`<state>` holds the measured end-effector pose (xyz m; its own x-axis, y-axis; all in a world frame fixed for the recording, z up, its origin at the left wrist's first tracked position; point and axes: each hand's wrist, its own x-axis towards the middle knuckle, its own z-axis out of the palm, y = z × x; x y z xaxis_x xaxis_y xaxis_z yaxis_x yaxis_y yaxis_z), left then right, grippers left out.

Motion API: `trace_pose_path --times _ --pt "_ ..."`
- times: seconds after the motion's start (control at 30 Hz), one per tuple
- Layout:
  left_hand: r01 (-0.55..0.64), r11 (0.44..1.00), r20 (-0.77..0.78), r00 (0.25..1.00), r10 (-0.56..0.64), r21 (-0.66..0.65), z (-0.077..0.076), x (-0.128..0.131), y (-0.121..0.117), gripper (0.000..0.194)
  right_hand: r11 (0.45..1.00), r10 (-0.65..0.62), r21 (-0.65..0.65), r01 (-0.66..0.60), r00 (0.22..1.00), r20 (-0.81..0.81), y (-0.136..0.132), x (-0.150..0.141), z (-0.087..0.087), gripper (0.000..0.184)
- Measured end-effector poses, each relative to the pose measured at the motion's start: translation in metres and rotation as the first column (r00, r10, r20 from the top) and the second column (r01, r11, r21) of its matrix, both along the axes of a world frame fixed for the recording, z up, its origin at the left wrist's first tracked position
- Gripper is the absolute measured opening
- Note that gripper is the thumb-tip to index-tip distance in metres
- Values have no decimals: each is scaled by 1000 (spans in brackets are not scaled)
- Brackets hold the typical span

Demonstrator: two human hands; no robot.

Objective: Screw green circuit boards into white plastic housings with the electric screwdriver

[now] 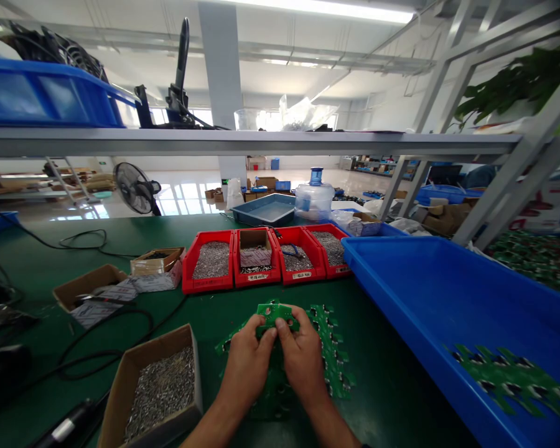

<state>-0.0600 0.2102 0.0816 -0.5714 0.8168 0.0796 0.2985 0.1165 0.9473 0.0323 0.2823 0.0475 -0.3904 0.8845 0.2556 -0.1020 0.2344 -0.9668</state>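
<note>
Both hands grip one green circuit board [274, 311] above the green work surface. My left hand [249, 354] pinches its left side, thumb on the near edge and fingers curled behind. On the right side, my right hand [303, 351] holds it the same way, the two thumbs almost touching. Under and beside my hands lie more green circuit boards [329, 348] with small dark and silver parts along their edges. An open cardboard box [196, 373] full of small metal pins or screws stands left of my left forearm.
Red bins [208, 287] with small metal parts stand in a row beyond my hands. To the right is a large blue tray [401, 267] holding a panel of circuit boards [518, 379]. A black cable [144, 336] and a dark handheld tool [68, 426] lie left. A shelf [261, 143] crosses above.
</note>
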Motion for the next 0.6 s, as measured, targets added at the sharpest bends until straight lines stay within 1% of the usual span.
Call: trace_pose_path --times 0.07,0.1,0.13,0.2,0.23,0.27,0.33,0.4,0.43,0.5,0.53,0.57,0.6 --pt "59 998 17 998 -59 -12 6 -6 -2 20 996 62 -61 -67 995 -74 3 2 4 22" --pt "120 993 71 990 -119 -9 8 -10 -2 23 989 85 -108 -98 988 -125 6 4 6 24" --pt "196 981 157 969 -193 1 8 -14 -3 28 979 94 -164 -125 979 -183 9 6 8 26" --pt "349 936 353 871 -342 44 6 -20 -3 39 947 77 -278 -161 954 -291 15 11 12 31" --pt "400 914 422 819 -390 69 4 -22 -2 40 931 60 -322 -171 943 -328 17 12 14 35" --pt "429 899 459 784 -417 85 0 -22 -1 37 920 46 -348 -178 933 -356 19 14 16 40" --pt "431 896 467 775 -426 101 -6 -21 1 31 918 57 -341 -203 918 -392 20 14 17 54" --pt "389 913 459 793 -401 126 -11 -20 3 30 919 125 -294 -264 900 -418 18 12 14 67" --pt "368 920 455 802 -387 135 -12 -21 3 30 910 168 -282 -304 891 -421 15 10 12 70" --pt "339 932 412 837 -361 128 -11 -21 4 30 881 230 -302 -364 887 -399 10 6 5 65" --pt "329 937 385 855 -347 114 -11 -21 4 30 872 241 -321 -370 894 -377 8 3 1 60" --pt "314 945 346 880 -325 90 -11 -20 3 28 874 234 -333 -353 908 -348 6 1 -3 54" --pt "288 956 282 914 -291 53 -11 -18 3 27 890 211 -329 -315 926 -313 3 -1 -7 50"
